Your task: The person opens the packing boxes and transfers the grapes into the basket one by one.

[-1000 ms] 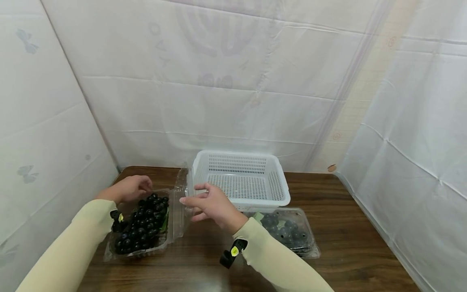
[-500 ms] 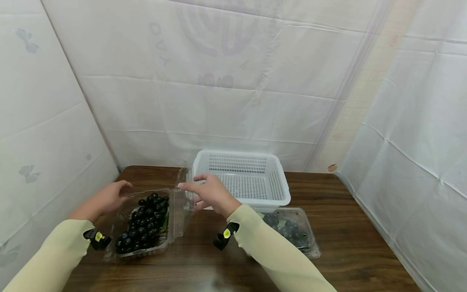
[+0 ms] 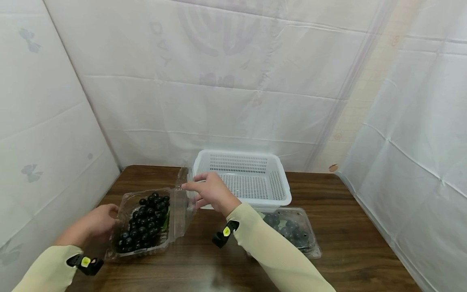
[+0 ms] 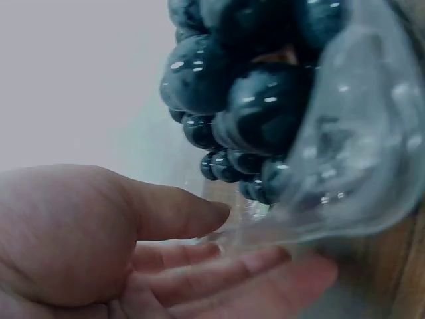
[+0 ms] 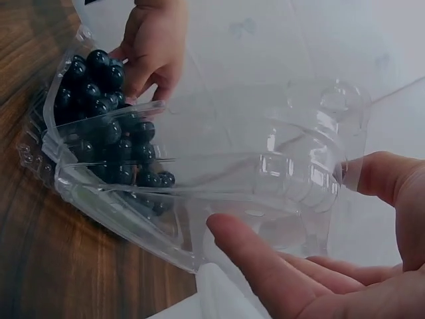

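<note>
Has moved left hand [image 3: 96, 224] nearer, seemingly pinching the grape clamshell [image 4: 365, 173] between fingertips, touching the lid [image 5: 279, 159] with right hand [image 3: 213, 194] spread wide, likely steadying both.

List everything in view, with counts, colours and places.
open box: one, clear, table's left
lid: one, clear, standing at open box's right
dark grapes: uncountable, blackish, both boxes
closed box: one, clear, right, in front of basket
green bits: several, green, both boxes
basket: one, white, table's far side
table: one, brown, beneath
sheeting: three sides, white, around table
left hand: one, bare, open box's left rim
right hand: one, bare, at lid
sleeves: two, pale yellow, both arms
wrist devices: two, black and yellow, wrists
</note>
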`<state>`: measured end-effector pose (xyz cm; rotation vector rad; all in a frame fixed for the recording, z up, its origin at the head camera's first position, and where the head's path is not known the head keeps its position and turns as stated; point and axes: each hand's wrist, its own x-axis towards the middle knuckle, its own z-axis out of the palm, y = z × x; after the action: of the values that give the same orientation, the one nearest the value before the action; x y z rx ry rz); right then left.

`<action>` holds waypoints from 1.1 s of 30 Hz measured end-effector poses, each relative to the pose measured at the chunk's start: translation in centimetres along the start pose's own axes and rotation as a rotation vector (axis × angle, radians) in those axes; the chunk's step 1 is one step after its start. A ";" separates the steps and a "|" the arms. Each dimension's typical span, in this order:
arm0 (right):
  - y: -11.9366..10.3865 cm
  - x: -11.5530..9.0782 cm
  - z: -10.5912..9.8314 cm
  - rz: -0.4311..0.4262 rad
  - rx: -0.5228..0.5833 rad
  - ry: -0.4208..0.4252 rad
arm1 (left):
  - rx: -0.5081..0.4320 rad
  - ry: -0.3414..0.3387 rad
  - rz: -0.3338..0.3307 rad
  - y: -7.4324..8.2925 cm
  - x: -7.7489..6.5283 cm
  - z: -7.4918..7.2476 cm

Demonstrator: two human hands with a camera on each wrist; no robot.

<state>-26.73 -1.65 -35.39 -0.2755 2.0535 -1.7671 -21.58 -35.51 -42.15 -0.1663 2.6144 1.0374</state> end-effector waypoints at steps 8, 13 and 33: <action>1.5 -1.5 0.4 -0.031 0.162 -0.061 | -0.090 0.005 0.056 -1.6 -0.3 0.0; 2.8 -2.8 0.5 -0.052 0.289 -0.096 | -0.097 -0.013 0.076 -2.3 -0.3 -0.4; 6.0 -6.8 0.8 -0.114 0.456 -0.110 | -0.213 -0.100 0.064 -2.8 -1.6 -0.5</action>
<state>-19.61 1.46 -40.15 -0.3458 1.5304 -2.1734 -19.57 -37.91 -43.01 -0.0776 2.4319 1.3110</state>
